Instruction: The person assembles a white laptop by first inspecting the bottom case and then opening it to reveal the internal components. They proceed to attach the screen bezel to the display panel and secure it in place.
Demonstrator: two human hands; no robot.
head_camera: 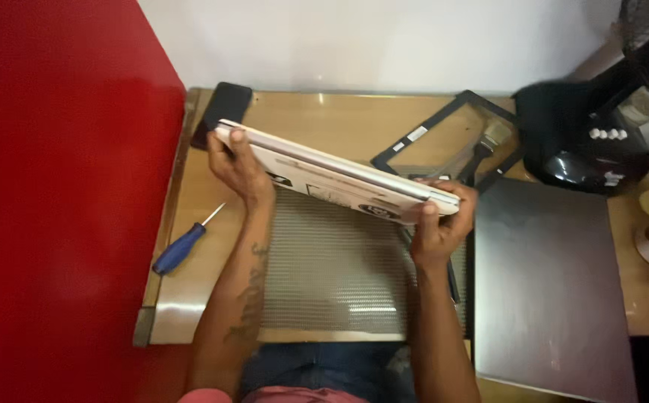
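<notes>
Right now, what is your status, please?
Left hand and right hand grip white laptop, tilted above mesh mat. Blue screwdriver lies left, apart.

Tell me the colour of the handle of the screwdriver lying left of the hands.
Blue. The screwdriver has a blue handle and a thin metal shaft, seen clearly in the head view.

Pale, smooth plastic on the closed laptop (pixel 332 173), faintly satin, gripped at both ends by the left hand (pixel 239 170) and right hand (pixel 438 224). Below it, centre frame, a ribbed mat (pixel 332 269), dull grey with a slight sheen. Varnished wood on the table (pixel 190 283), glossy under the light. Lower left, a screwdriver (pixel 183 245): blue plastic handle, bright metal shaft. Upper right, a thin black plastic bezel frame (pixel 444 123), matt. Far right, a dark panel (pixel 548 276), smooth and semi-gloss.
</notes>
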